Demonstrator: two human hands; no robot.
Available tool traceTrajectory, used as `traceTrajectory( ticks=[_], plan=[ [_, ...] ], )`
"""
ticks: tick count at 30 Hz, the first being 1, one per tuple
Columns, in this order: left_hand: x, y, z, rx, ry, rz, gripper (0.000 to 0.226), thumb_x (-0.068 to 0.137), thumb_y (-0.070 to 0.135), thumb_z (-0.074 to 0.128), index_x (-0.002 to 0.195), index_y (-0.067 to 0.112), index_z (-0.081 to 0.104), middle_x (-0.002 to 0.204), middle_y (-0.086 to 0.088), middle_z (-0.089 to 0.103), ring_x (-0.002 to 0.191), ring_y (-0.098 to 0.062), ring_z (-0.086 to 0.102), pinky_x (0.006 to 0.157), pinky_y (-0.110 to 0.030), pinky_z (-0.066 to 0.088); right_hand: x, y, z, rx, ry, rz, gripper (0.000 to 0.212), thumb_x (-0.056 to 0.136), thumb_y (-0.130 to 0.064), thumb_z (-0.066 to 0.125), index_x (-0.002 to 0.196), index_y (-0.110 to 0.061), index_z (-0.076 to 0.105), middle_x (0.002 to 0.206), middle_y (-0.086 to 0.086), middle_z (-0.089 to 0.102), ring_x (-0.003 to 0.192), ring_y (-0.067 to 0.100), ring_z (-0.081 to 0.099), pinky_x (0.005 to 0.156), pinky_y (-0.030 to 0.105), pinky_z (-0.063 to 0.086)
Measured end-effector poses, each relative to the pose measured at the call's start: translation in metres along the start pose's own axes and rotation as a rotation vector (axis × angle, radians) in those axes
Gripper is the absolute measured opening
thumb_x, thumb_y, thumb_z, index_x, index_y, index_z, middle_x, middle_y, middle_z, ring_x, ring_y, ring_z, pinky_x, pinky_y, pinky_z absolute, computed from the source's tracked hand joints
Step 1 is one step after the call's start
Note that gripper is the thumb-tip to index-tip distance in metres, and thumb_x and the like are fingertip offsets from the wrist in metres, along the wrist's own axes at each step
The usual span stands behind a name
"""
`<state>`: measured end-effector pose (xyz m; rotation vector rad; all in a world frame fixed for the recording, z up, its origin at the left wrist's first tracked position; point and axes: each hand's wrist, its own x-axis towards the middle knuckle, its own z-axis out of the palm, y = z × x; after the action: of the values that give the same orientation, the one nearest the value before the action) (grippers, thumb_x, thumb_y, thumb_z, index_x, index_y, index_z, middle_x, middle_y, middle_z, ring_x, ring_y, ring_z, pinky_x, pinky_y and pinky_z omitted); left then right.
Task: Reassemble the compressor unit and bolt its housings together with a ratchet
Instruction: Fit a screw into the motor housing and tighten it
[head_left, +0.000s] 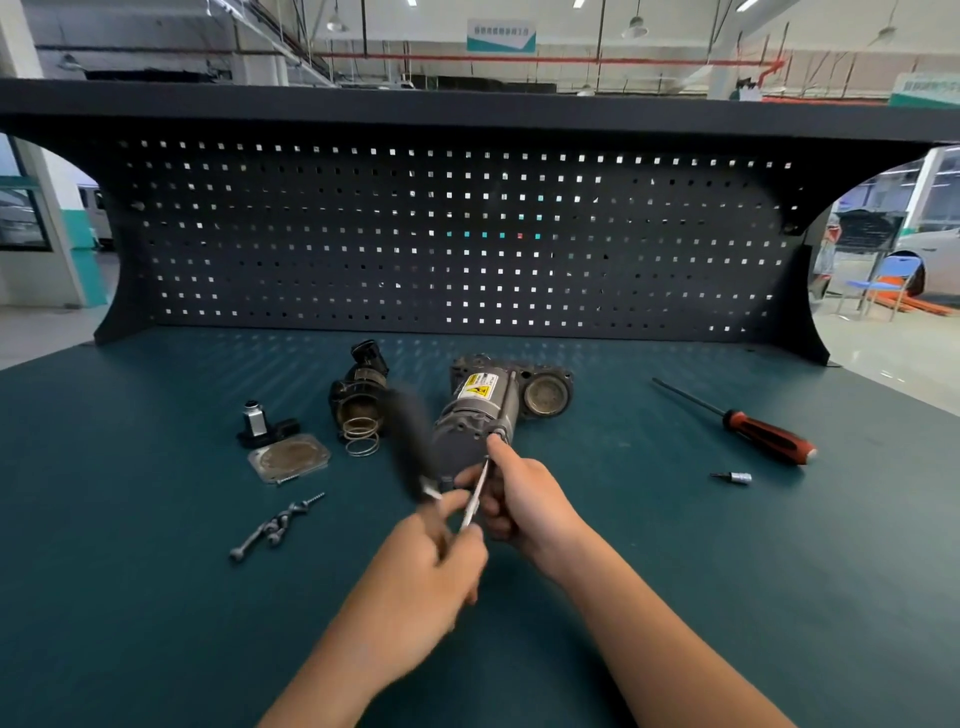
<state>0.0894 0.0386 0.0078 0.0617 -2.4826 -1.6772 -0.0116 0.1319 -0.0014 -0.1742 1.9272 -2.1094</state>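
Loose bolts (275, 525) lie left of centre, well in from the bench's (145, 597) left edge. Mid-bench, left hand (431, 556) clenches the blurred ratchet (474, 501). Right hand (524, 501) pinches its shaft at the compressor's (470, 421) near end. Screwdriver (748, 423) lies well apart, towards the right edge.

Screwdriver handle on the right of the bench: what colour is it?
The screwdriver handle is red with black sections; head view.

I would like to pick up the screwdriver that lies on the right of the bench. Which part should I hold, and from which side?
Hold the screwdriver by its red-and-black handle, coming from above on the near right. It lies flat on the bench with nothing touching it; the thick handle points near-right, the thin shaft back-left.
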Motion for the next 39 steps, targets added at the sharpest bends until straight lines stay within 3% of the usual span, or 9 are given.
traceTrajectory(
  ticks=[5,9,18,21,25,28,31,35,39],
  plan=[
    [0.005,0.004,0.011,1.192,0.052,0.355,0.06,0.098,0.028,0.039,0.148,0.015,0.009,0.113,-0.006,0.059,0.1,-0.026,0.06,0.065,-0.031,0.032,-0.001,0.0,0.001,0.002,0.12,-0.047,0.043,0.097,-0.032,0.045,0.067,-0.006,0.062,0.04,-0.003,0.049,0.032,0.009,0.037,0.038,0.02,0.029],
    [0.007,0.007,0.008,1.342,-0.055,0.314,0.063,0.101,0.034,0.034,0.149,0.012,0.001,0.117,-0.007,0.056,0.102,-0.027,0.06,0.065,-0.032,0.032,-0.003,0.001,0.0,-0.041,0.141,-0.11,0.038,0.093,-0.034,0.055,0.066,-0.007,0.061,0.037,-0.007,0.048,0.032,0.006,0.038,0.038,0.018,0.031],
    [0.0,0.0,0.005,-0.779,-0.142,-0.19,0.031,0.085,0.037,0.049,0.093,0.018,0.072,0.06,-0.007,0.06,0.036,-0.01,0.039,0.036,-0.02,0.035,-0.002,0.0,-0.003,0.3,0.029,0.014,0.028,0.093,-0.026,0.054,0.072,-0.008,0.061,0.052,-0.002,0.064,0.033,0.002,0.04,0.037,0.014,0.032],
    [-0.004,0.002,0.006,-1.04,-0.109,-0.304,0.031,0.083,0.032,0.052,0.086,0.008,0.071,0.056,-0.008,0.055,0.033,-0.008,0.035,0.032,-0.017,0.033,-0.003,-0.002,-0.002,0.368,-0.031,0.058,0.029,0.095,-0.028,0.049,0.08,-0.007,0.061,0.055,-0.003,0.065,0.032,0.002,0.039,0.036,0.013,0.031],
    [0.0,0.002,0.003,-0.221,-0.052,-0.061,0.022,0.098,0.027,0.041,0.115,0.024,0.054,0.059,0.002,0.058,0.042,-0.016,0.05,0.045,-0.021,0.04,-0.004,-0.003,-0.002,0.289,-0.02,0.054,0.034,0.098,-0.028,0.045,0.077,-0.006,0.062,0.051,-0.002,0.064,0.031,0.002,0.043,0.035,0.013,0.034],
    [0.001,0.004,0.007,0.729,0.009,0.193,0.055,0.097,0.037,0.037,0.145,0.03,0.011,0.107,0.0,0.059,0.093,-0.024,0.059,0.075,-0.031,0.043,-0.004,-0.002,-0.002,0.224,0.094,0.003,0.034,0.093,-0.027,0.055,0.069,-0.003,0.062,0.047,0.001,0.062,0.032,0.007,0.045,0.037,0.016,0.036],
    [0.004,0.013,0.015,1.221,-0.001,0.351,0.062,0.1,0.031,0.036,0.147,0.021,-0.003,0.12,-0.005,0.048,0.104,-0.027,0.059,0.066,-0.032,0.036,-0.003,0.0,-0.006,0.143,0.155,-0.057,0.047,0.086,-0.03,0.066,0.042,-0.017,0.06,0.039,-0.004,0.051,0.035,0.009,0.043,0.04,0.018,0.036],
    [0.008,0.007,0.013,1.236,-0.062,0.333,0.059,0.1,0.038,0.033,0.147,0.021,0.002,0.115,-0.005,0.044,0.101,-0.027,0.058,0.066,-0.032,0.034,-0.003,-0.001,-0.008,0.124,0.164,-0.04,0.036,0.084,-0.028,0.068,0.054,-0.01,0.062,0.051,0.002,0.059,0.038,0.009,0.043,0.042,0.02,0.034],
    [0.008,-0.002,0.01,0.561,-0.111,0.262,0.049,0.095,0.045,0.041,0.139,0.03,0.027,0.085,0.012,0.055,0.079,-0.009,0.058,0.07,-0.028,0.044,-0.002,-0.002,-0.005,0.135,0.178,-0.068,0.036,0.087,-0.023,0.064,0.057,-0.006,0.058,0.055,0.009,0.06,0.04,0.009,0.043,0.042,0.018,0.033]
  ],
)
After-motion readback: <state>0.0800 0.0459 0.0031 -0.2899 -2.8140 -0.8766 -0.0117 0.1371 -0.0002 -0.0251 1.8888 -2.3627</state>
